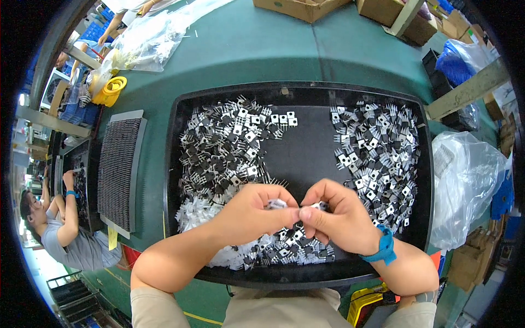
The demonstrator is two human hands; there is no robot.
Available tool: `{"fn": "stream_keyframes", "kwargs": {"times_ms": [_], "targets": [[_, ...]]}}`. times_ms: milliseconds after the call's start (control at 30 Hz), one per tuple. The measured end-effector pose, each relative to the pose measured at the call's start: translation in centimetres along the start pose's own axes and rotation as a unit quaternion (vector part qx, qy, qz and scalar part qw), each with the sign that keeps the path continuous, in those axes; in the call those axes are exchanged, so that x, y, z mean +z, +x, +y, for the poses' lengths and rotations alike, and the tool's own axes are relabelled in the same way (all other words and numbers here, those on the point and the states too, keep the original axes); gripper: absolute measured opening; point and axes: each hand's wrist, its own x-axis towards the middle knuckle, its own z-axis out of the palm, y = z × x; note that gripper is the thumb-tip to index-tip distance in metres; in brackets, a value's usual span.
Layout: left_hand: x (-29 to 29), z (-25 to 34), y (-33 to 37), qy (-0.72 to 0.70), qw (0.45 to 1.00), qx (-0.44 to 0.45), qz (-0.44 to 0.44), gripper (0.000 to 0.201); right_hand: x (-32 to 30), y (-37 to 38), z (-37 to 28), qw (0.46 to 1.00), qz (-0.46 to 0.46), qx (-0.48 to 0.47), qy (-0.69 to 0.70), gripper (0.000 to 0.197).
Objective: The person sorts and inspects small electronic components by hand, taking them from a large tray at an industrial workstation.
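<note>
My left hand [262,210] and my right hand [342,216] meet over the front middle of a large black tray [295,147], thumbs nearly touching. Both are closed in a pinch. Small translucent white pieces [277,204] show in my left fingers. A black-and-silver transistor [318,206] peeks out of my right fingers; their tips partly hide it. Heaps of three-legged transistors [219,150] fill the tray's left side, with more transistors [377,158] on the right. Small white plastic pieces [197,213] lie piled at the front left, beside my left forearm.
Left of the tray stands a rack [119,172] packed with rows of dark parts. A co-worker [71,229] sits farther left at another tray. Plastic bags [465,180] lie to the right; cardboard boxes [306,8] and a yellow tape roll [112,90] sit on the green table [246,54].
</note>
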Motion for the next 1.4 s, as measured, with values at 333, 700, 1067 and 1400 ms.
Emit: {"fn": "stream_keyframes", "kwargs": {"times_ms": [333,700,1067,1400], "targets": [[-1.1,-0.3,0.3,-0.223,0.974,0.004,-0.022,0.023,-1.2,1.2,1.7,0.849,0.024,-0.267,-0.456,0.022],[-1.0,-0.6,0.2,-0.213,0.977,0.026,-0.023,0.015,-0.1,0.6,1.7,0.789,-0.041,-0.059,-0.61,0.024],[-0.1,0.4,-0.2,-0.116,0.993,0.014,0.008,0.016,0.2,-1.0,-0.3,0.906,0.211,-0.273,-0.245,0.01],[0.2,0.1,-0.2,-0.076,0.996,0.041,-0.002,0.016,1.1,-1.3,0.1,0.865,0.204,-0.335,-0.314,0.018]]}}
